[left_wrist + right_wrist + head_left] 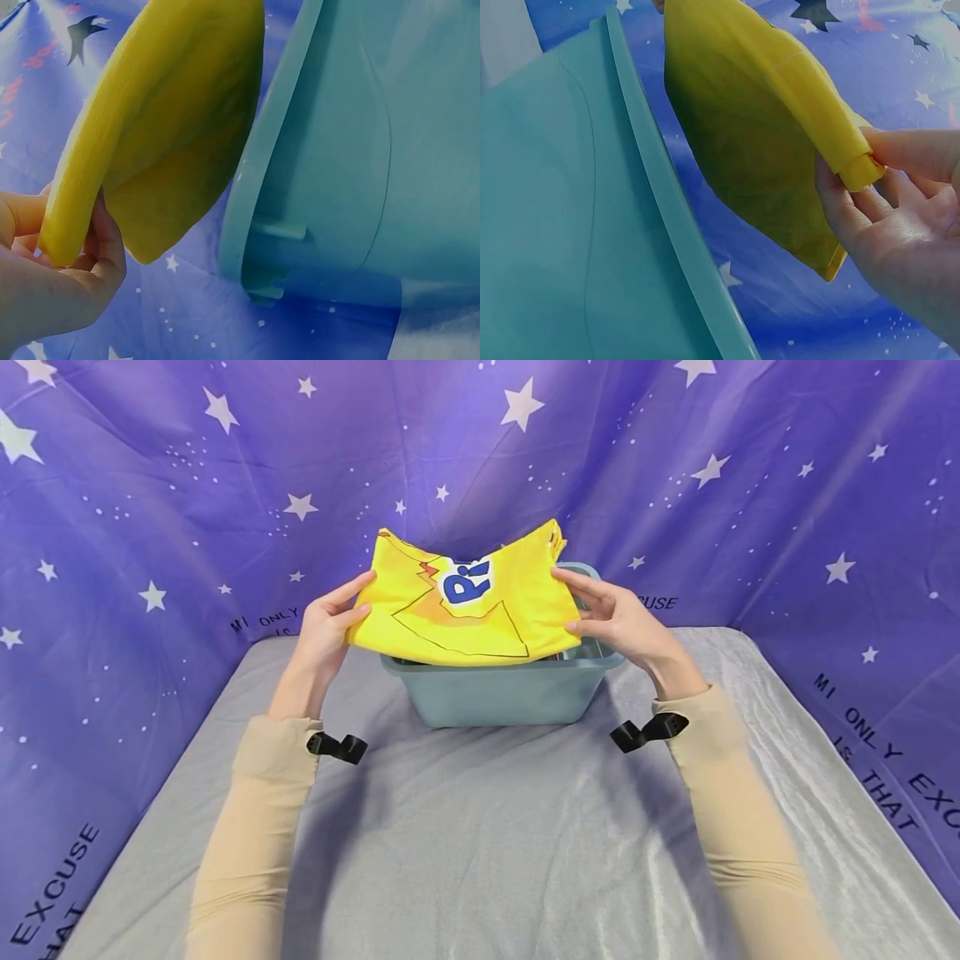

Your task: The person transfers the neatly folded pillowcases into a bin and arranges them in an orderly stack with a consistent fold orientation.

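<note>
A folded yellow cloth garment point(420, 627) with blue lettering on a white patch and an orange outlined print spans the space between both hands. The left hand point(326, 631) pinches its left edge between thumb and fingers. At its right edge the right hand point(615, 614) grips it the same way. The cloth is over a blue-green plastic bin point(510, 697) and hides most of its opening. In the left wrist view the garment's fold point(82, 172) runs into the pinching fingers. In the right wrist view layered cloth point(817, 112) sits between thumb and fingers.
The bin stands towards the back of a table covered in grey cloth point(480, 835). Some contents show at its right end, partly hidden. A purple curtain point(480, 452) with white stars hangs behind and on both sides.
</note>
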